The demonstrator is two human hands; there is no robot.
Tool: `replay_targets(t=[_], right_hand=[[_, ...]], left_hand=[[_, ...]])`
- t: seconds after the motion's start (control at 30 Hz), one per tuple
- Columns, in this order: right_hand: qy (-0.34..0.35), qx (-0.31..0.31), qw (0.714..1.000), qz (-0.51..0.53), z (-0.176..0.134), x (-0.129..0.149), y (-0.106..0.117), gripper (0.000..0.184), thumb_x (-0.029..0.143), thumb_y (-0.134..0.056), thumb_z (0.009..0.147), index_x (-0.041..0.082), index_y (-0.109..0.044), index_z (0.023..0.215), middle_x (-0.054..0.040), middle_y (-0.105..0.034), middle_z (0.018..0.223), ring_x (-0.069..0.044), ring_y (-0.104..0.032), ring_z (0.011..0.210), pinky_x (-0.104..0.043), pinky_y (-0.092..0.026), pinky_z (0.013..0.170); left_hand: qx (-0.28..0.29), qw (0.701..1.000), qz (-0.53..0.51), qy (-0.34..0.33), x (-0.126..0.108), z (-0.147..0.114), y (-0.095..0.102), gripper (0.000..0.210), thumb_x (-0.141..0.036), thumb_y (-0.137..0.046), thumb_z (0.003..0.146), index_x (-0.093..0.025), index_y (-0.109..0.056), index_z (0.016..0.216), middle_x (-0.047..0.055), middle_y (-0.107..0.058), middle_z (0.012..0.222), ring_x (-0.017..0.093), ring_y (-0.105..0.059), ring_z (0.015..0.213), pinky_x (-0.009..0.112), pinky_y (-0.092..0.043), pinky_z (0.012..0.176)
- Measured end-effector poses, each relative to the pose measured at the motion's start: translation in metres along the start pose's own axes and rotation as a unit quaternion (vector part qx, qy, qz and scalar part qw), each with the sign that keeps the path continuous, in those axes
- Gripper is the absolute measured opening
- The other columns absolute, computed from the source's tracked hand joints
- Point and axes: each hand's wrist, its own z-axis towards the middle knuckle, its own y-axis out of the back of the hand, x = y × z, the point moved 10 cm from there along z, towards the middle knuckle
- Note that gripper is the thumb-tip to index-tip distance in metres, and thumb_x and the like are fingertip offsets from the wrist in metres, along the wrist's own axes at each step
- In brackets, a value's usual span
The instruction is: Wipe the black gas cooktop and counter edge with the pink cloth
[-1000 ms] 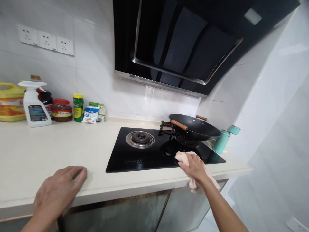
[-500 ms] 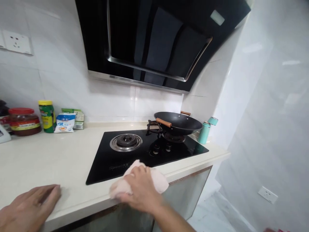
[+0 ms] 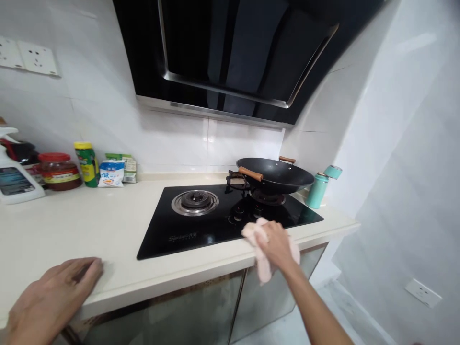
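Observation:
My right hand [image 3: 275, 242] grips a pale pink cloth [image 3: 264, 266] at the front edge of the black gas stove [image 3: 212, 235]. Part of the cloth lies against the stove's rim, and the rest hangs over the counter edge. On the front left of the cream countertop [image 3: 118, 220] rests my left hand [image 3: 53, 292], holding nothing, its fingers laid out on the surface. A black wok [image 3: 276, 177] with wooden handles sits over the right burner. The left burner [image 3: 195, 202] is bare.
A black range hood [image 3: 230, 57] slants out above the stove. A teal bottle [image 3: 316, 191] with its lid tipped open stands right of the wok. Along the left wall are a spray bottle [image 3: 17, 177], a red-lidded jar [image 3: 59, 175], a green shaker [image 3: 87, 165] and seasoning bags [image 3: 111, 173].
My right hand has slid the cloth rightward along the front edge of the stove. My left hand stays on the counter. The view has shifted slightly.

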Motion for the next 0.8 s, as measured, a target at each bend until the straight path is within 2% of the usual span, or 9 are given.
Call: replay_targets(t=[0.07,0.17,0.23,0.3,0.37,0.47,0.6,0.73,0.8], right_hand=[[-0.097,0.016,0.993,-0.061,0.007,-0.073,0.007,0.04,0.049,-0.039,0.101,0.024,-0.068,0.114,-0.0094,-0.062,0.116,-0.026,-0.053,0.108,-0.039,-0.039,0.092],[-0.172,0.021,0.981,-0.087,0.013,-0.147,0.024,0.049,0.049,-0.031,0.101,0.021,-0.063,0.125,-0.014,-0.061,0.119,-0.031,-0.054,0.113,-0.045,-0.04,0.092],[-0.205,0.019,0.974,-0.094,0.016,-0.173,0.032,0.054,0.05,-0.029,0.101,0.017,-0.06,0.13,-0.0171,-0.06,0.119,-0.034,-0.054,0.116,-0.048,-0.04,0.092],[-0.226,0.016,0.969,-0.101,0.017,-0.182,0.034,0.057,0.052,-0.028,0.1,0.014,-0.059,0.129,-0.0198,-0.059,0.121,-0.037,-0.052,0.119,-0.052,-0.04,0.094],[-0.232,0.015,0.967,-0.106,0.017,-0.177,0.03,0.06,0.057,-0.03,0.098,0.013,-0.06,0.125,-0.0211,-0.058,0.123,-0.039,-0.05,0.121,-0.054,-0.039,0.096],[-0.204,0.027,0.973,-0.106,0.01,-0.151,0.016,0.058,0.063,-0.033,0.096,0.018,-0.061,0.12,-0.017,-0.058,0.123,-0.036,-0.05,0.122,-0.053,-0.038,0.098],[-0.109,0.029,0.99,-0.082,-0.007,-0.097,0.004,0.051,0.065,-0.042,0.093,0.022,-0.06,0.113,-0.0115,-0.06,0.118,-0.032,-0.051,0.118,-0.049,-0.036,0.097],[-0.054,0.008,0.998,-0.025,-0.022,-0.041,0.009,0.04,0.06,-0.047,0.094,0.022,-0.059,0.1,-0.0093,-0.061,0.112,-0.029,-0.052,0.111,-0.044,-0.035,0.092],[-0.027,0.01,1.0,0.014,-0.024,-0.002,0.011,0.035,0.056,-0.05,0.094,0.022,-0.058,0.094,-0.0082,-0.062,0.107,-0.028,-0.053,0.105,-0.042,-0.035,0.09]], left_hand=[[0.05,0.999,-0.007,0.02,-0.007,-0.005,0.002,0.056,-0.058,-0.033,0.093,-0.026,-0.077,0.106,0.003,-0.075,0.123,0.028,-0.068,0.107,0.037,-0.052,0.09],[0.065,0.997,-0.017,0.041,-0.013,-0.01,0.009,0.054,-0.056,-0.037,0.092,-0.024,-0.077,0.109,0.007,-0.072,0.128,0.031,-0.065,0.11,0.043,-0.051,0.092],[0.056,0.997,-0.023,0.044,-0.014,-0.011,0.011,0.052,-0.054,-0.039,0.092,-0.023,-0.077,0.106,0.008,-0.073,0.126,0.032,-0.065,0.109,0.044,-0.051,0.093],[0.041,0.998,-0.025,0.042,-0.014,-0.012,0.011,0.05,-0.053,-0.04,0.092,-0.023,-0.077,0.106,0.009,-0.073,0.125,0.031,-0.065,0.109,0.044,-0.051,0.094],[0.033,0.998,-0.024,0.04,-0.014,-0.012,0.01,0.049,-0.053,-0.042,0.091,-0.023,-0.077,0.107,0.009,-0.073,0.124,0.031,-0.064,0.109,0.044,-0.05,0.094],[0.044,0.998,-0.023,0.039,-0.016,-0.012,0.007,0.049,-0.054,-0.044,0.09,-0.023,-0.076,0.11,0.009,-0.072,0.125,0.032,-0.064,0.108,0.044,-0.05,0.092],[0.065,0.997,-0.019,0.045,-0.016,-0.013,0.007,0.05,-0.054,-0.042,0.091,-0.023,-0.076,0.11,0.008,-0.071,0.126,0.031,-0.063,0.109,0.043,-0.05,0.091],[0.064,0.997,-0.012,0.041,-0.017,-0.014,0.005,0.05,-0.054,-0.04,0.092,-0.024,-0.074,0.113,0.007,-0.07,0.129,0.031,-0.062,0.111,0.042,-0.049,0.092],[0.055,0.998,-0.008,0.035,-0.017,-0.013,0.006,0.048,-0.053,-0.04,0.093,-0.024,-0.074,0.111,0.007,-0.071,0.127,0.031,-0.063,0.111,0.041,-0.049,0.091]])
